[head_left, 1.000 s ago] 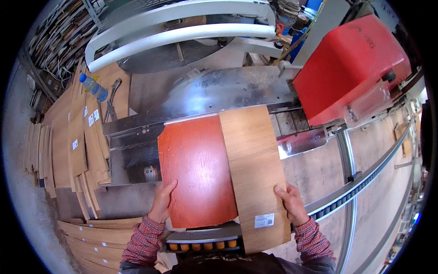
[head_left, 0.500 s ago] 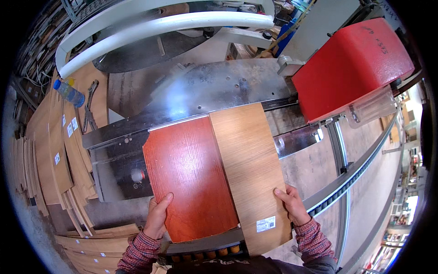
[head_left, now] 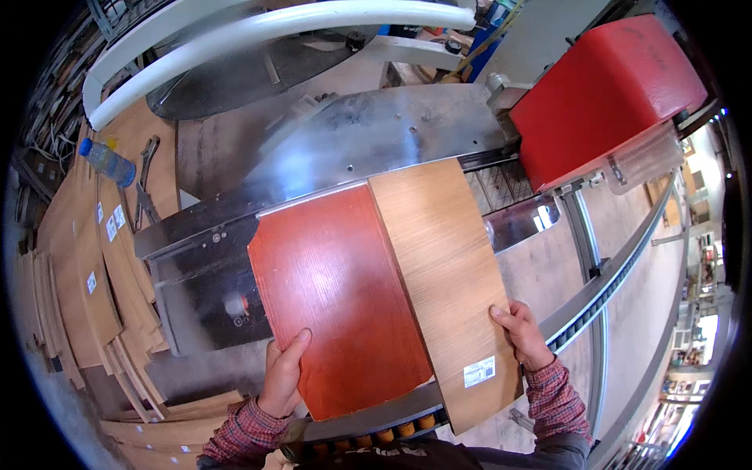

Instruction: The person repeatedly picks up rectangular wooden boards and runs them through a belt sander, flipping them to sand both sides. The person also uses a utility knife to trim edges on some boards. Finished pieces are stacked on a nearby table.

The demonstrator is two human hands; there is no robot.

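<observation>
Wide fisheye view (left of pair), head-worn, facing down, near red panel (head_left: 341, 305).

- At the lower left, the floor (head_left: 66, 415) is grey.
- At the upper left, many wood strips (head_left: 63, 90) are piled.
- Along the far right stand cluttered shelves (head_left: 677, 385).
- A white patch (head_left: 707, 326) shines near them; lamp or window is unclear.
</observation>
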